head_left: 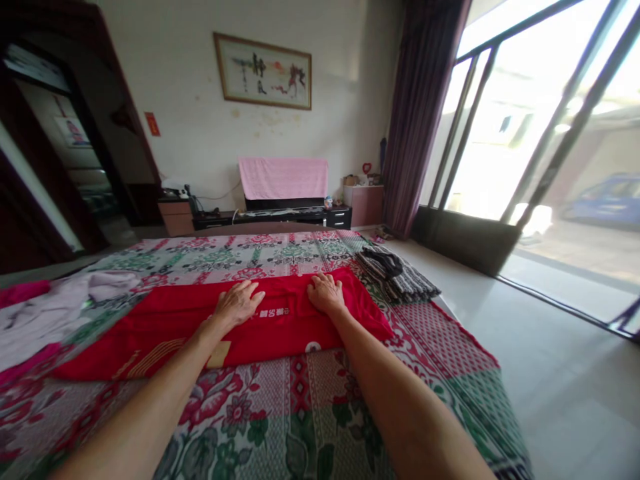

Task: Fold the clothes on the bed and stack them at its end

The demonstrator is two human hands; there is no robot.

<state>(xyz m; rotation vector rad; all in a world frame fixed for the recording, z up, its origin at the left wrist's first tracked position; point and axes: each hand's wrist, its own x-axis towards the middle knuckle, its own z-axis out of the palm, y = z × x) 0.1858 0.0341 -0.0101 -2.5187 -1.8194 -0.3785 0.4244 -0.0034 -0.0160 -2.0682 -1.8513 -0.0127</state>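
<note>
A red garment (285, 323) with white lettering and gold print lies folded lengthwise into a long strip across the flowered cover. On its upper middle rests my left hand (239, 301), palm down with fingers spread. My right hand (325, 292) presses on the garment's far edge to the right, its fingers apart and slightly bent. The red fabric looks fairly smooth between the hands and more rumpled at the right end. Beneath it spreads the red, green and white flowered cover (250, 427).
Dark and striped folded clothes (400, 273) sit at the cover's right edge. Pale and pink clothes (45, 320) lie loosely at the left. Beyond stands a low black cabinet (337, 217) with a pink towel (285, 179) draped over something. Glass doors (525, 133) are on the right.
</note>
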